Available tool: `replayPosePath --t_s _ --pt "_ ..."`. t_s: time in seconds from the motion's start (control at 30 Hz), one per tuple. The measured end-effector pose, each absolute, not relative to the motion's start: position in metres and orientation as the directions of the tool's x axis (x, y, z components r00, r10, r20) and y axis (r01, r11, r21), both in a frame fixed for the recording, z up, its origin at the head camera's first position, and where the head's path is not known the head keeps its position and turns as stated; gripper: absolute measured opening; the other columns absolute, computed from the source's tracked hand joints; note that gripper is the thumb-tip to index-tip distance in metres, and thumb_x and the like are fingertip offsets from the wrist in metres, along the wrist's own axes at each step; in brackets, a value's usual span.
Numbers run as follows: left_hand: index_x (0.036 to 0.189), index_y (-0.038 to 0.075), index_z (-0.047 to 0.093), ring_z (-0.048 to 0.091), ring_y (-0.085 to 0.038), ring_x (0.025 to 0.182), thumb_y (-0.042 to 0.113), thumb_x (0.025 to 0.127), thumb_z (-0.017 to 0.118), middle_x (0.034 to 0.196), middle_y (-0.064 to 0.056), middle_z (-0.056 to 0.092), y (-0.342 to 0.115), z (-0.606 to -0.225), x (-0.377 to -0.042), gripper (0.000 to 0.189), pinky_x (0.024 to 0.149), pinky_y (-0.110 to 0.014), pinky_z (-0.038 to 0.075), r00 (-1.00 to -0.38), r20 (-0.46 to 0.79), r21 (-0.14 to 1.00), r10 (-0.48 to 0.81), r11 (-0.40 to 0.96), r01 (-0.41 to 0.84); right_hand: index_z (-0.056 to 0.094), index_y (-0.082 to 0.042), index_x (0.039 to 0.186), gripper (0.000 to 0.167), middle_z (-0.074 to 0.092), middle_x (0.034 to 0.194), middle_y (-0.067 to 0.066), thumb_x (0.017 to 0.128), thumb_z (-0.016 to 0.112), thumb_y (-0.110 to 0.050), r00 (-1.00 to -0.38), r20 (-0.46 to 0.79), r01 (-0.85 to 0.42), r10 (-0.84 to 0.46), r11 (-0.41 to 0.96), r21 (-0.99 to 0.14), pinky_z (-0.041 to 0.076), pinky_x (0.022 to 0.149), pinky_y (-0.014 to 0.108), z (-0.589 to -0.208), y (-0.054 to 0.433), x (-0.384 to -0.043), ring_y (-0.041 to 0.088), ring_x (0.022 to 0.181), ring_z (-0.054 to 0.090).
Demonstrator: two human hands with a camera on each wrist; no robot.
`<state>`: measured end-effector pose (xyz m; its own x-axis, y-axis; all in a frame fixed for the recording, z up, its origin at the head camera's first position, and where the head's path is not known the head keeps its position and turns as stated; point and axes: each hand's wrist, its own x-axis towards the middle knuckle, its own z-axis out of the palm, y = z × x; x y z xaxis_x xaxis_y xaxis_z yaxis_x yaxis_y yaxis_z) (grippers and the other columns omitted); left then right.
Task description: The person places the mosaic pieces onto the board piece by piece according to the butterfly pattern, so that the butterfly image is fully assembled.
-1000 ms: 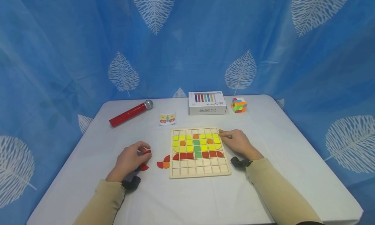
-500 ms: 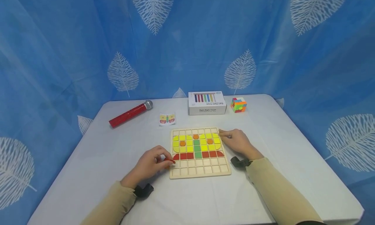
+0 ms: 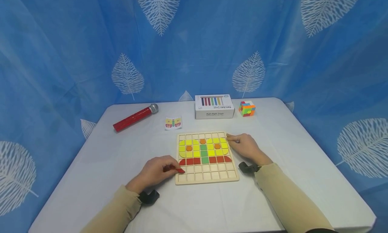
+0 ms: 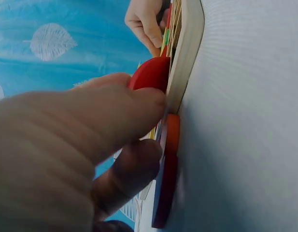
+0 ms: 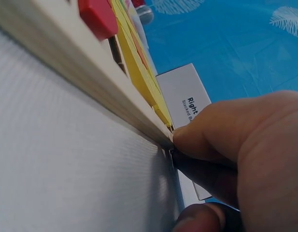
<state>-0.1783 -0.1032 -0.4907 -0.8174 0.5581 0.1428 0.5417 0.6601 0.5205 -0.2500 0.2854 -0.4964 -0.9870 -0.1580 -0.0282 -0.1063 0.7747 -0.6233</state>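
Observation:
The wooden grid board (image 3: 207, 176) lies on the table, its upper rows filled with yellow, orange, green and red flat pieces in a butterfly-like pattern. At its left edge my left hand (image 3: 157, 169) pinches a red quarter-circle piece (image 4: 151, 75) between thumb and fingers, tilted over the row below the red pieces. An orange piece (image 4: 173, 131) and another red piece (image 4: 165, 193) lie on the table under that hand, hidden from the head view. On the other side my right hand (image 3: 245, 146) pinches the board's edge near its far right corner.
A small picture card (image 3: 173, 123) with a similar pattern lies behind the board. Farther back are a red microphone (image 3: 133, 119), a white box (image 3: 214, 107) and a puzzle cube (image 3: 247, 109). A blue leaf-patterned curtain (image 3: 194, 58) surrounds the white-covered table.
My left hand has moved right, from the red pieces on the table to the board's left edge, bringing a red quarter-circle piece, then slightly nearer me. The right hand stays put.

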Motion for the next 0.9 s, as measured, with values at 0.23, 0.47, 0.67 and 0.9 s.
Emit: replayPosePath --t_s 0.23,0.47,0.67,0.9 --pt "0.107 0.036 0.078 0.054 -0.002 0.076 0.034 0.084 0.086 0.104 0.021 0.064 -0.103 -0.4884 -0.1735 0.023 0.067 -0.019 0.05 -0.837 0.127 0.489 0.532 0.701 0.52 0.067 -0.016 0.135 0.039 0.06 0.146 -0.002 0.101 0.064 -0.034 -0.987 -0.028 -0.109 -0.16 0.781 -0.615 0.037 0.116 0.058 -0.4949 0.2835 -0.249 0.035 0.145 0.046" --pt "0.109 0.037 0.081 0.059 -0.001 0.091 0.032 0.086 0.084 0.103 0.022 0.065 -0.1032 -0.4901 -0.1759 0.024 0.079 -0.022 0.051 -0.816 0.159 0.436 0.555 0.702 0.563 0.067 -0.016 0.136 0.039 0.06 0.146 -0.002 0.101 0.063 -0.034 -0.987 -0.03 -0.106 -0.157 0.786 -0.609 0.037 0.115 0.059 -0.4936 0.2813 -0.2491 0.036 0.145 0.046" --pt "0.114 0.036 0.079 0.066 -0.004 0.105 0.026 0.087 0.083 0.112 0.02 0.072 -0.101 -0.4889 -0.1801 0.029 0.091 -0.029 0.056 -0.742 0.192 0.33 0.642 0.67 0.665 0.066 -0.016 0.137 0.039 0.059 0.147 -0.002 0.101 0.063 -0.034 -0.988 -0.04 -0.094 -0.15 0.783 -0.615 0.037 0.116 0.058 -0.493 0.2819 -0.2484 0.036 0.145 0.045" --pt "0.111 0.034 0.081 0.063 -0.003 0.097 0.024 0.087 0.083 0.106 0.018 0.068 -0.0973 -0.4886 -0.1826 0.025 0.083 -0.023 0.054 -0.726 0.209 0.29 0.655 0.667 0.686 0.065 -0.016 0.138 0.04 0.058 0.148 -0.002 0.102 0.062 -0.035 -0.988 -0.047 -0.087 -0.146 0.787 -0.611 0.036 0.116 0.058 -0.4934 0.2828 -0.2478 0.036 0.146 0.045"
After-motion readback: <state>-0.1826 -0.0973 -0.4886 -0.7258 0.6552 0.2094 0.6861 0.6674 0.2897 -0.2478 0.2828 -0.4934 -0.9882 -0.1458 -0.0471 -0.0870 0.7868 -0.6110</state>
